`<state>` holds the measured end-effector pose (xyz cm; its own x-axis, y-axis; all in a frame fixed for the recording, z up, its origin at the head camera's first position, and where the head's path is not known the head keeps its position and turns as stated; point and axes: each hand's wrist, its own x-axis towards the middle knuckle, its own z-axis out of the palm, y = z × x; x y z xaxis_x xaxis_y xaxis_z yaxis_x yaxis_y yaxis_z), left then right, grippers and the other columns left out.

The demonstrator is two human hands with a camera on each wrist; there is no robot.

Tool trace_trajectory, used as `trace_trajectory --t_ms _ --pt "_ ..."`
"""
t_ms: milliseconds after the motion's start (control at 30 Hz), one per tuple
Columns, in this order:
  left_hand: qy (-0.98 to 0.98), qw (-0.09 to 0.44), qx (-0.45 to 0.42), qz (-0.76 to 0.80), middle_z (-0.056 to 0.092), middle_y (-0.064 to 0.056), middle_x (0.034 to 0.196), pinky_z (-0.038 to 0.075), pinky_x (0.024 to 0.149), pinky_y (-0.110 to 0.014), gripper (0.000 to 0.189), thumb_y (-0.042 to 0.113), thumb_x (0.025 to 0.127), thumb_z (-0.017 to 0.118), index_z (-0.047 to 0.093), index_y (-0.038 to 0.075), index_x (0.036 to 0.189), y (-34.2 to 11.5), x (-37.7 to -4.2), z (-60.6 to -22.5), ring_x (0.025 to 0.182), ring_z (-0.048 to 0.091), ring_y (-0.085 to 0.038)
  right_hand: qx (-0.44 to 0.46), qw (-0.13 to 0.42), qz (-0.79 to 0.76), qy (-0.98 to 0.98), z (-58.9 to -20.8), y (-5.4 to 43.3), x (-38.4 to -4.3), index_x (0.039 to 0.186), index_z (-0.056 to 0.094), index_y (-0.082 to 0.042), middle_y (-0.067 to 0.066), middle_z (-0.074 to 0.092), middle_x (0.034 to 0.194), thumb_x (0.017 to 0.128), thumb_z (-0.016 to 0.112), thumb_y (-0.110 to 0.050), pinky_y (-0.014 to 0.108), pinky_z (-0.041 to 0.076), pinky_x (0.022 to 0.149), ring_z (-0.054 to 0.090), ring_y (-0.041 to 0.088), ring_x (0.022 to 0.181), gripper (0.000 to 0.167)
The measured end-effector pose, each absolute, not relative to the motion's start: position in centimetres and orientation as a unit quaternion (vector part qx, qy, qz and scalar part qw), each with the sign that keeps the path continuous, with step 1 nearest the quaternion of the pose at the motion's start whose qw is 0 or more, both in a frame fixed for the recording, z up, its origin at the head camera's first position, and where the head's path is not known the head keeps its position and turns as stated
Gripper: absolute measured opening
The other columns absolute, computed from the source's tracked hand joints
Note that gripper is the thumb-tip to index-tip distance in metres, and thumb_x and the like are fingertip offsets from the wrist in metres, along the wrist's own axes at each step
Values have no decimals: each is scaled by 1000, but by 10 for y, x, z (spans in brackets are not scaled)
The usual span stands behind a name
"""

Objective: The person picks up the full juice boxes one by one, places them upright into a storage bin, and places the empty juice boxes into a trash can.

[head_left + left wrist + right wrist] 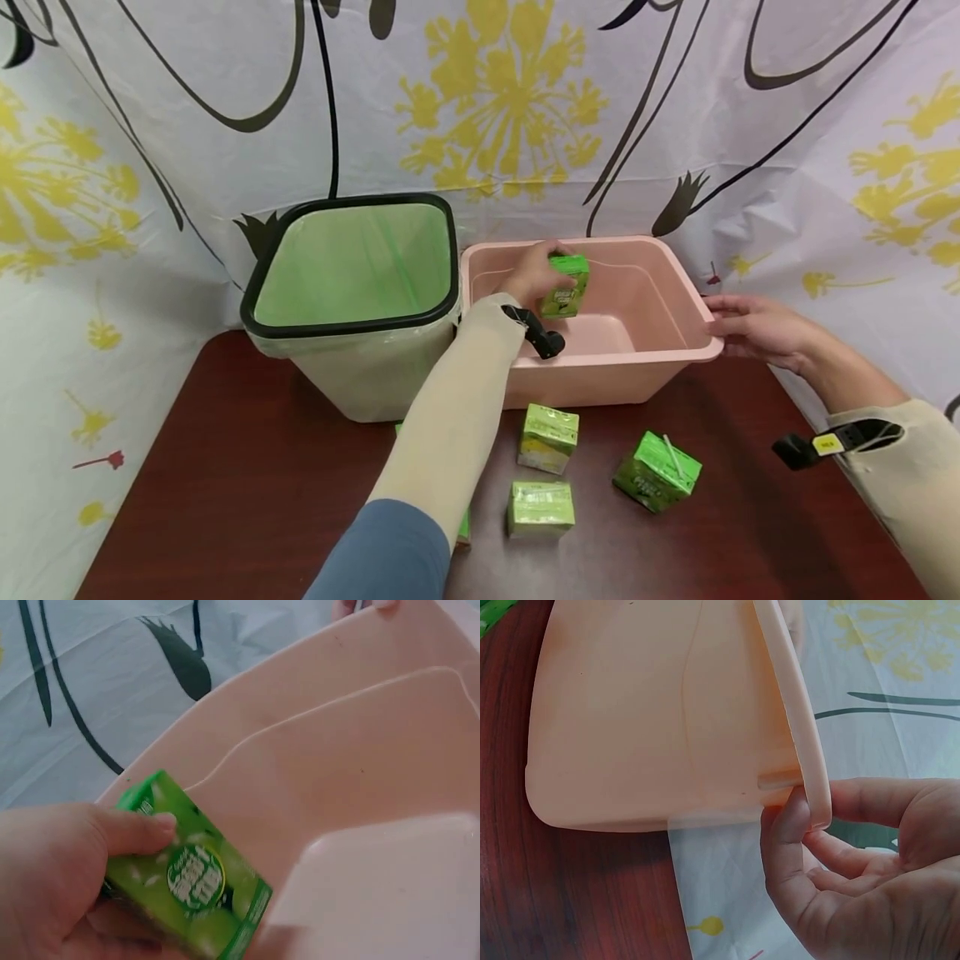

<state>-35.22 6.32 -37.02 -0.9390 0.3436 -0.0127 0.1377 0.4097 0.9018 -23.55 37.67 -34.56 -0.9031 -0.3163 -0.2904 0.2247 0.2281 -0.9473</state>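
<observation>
My left hand (534, 273) grips a green juice box (567, 287) inside the pink plastic bin (577, 382), toward its left end. In the left wrist view the thumb lies across the printed front of the juice box (196, 874), above the bin's pale floor (390, 892). My right hand (761, 329) is at the bin's right end. Seen in the right wrist view, the fingers and thumb of the right hand (862, 862) pinch the bin's rim (810, 750) near a corner.
A pale green bin with a black rim (360, 323) stands left of the pink bin. In front are a green juice box with a straw (658, 473) and two yellow-green boxes (548, 437). Another box is mostly behind my left forearm. Patterned cloth (517, 108) hangs behind.
</observation>
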Motion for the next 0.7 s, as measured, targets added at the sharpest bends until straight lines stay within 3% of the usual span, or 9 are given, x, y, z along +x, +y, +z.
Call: trace_trajectory --t_ms 167,333,467,567,700 --pt "857 97 150 483 65 -14 122 52 88 -31 47 1 84 83 66 5 129 68 -347 -368 107 62 -26 -22 217 -626 749 -346 376 -235 107 68 -26 -1 71 101 102 47 8 28 59 74 70 13 89 40" --pt "868 127 129 463 65 -13 110 53 72 -26 41 5 91 76 64 -1 130 75 -342 -368 87 61 -19 -22 219 -619 754 -345 377 -236 107 68 -27 -2 71 101 103 47 8 28 59 74 70 13 89 40" --pt "876 133 150 438 63 -14 100 46 65 -24 32 -4 90 68 66 -6 121 78 -341 -366 77 53 -17 -22 217 -610 761 -345 377 -237 106 67 -29 -3 70 101 103 47 6 27 59 73 70 12 88 41" --pt "872 137 158 442 63 -16 109 45 68 -24 38 -11 86 67 66 -6 124 79 -341 -366 83 53 -18 -20 217 -612 760 -345 377 -237 106 67 -28 -2 70 101 103 47 6 27 59 73 70 13 88 41" --pt "882 152 155 418 64 -13 127 49 75 -24 50 -11 84 74 65 1 131 78 -341 -366 96 58 -19 -26 222 -613 758 -344 378 -238 107 67 -28 -3 71 102 103 48 6 28 59 74 70 13 89 40"
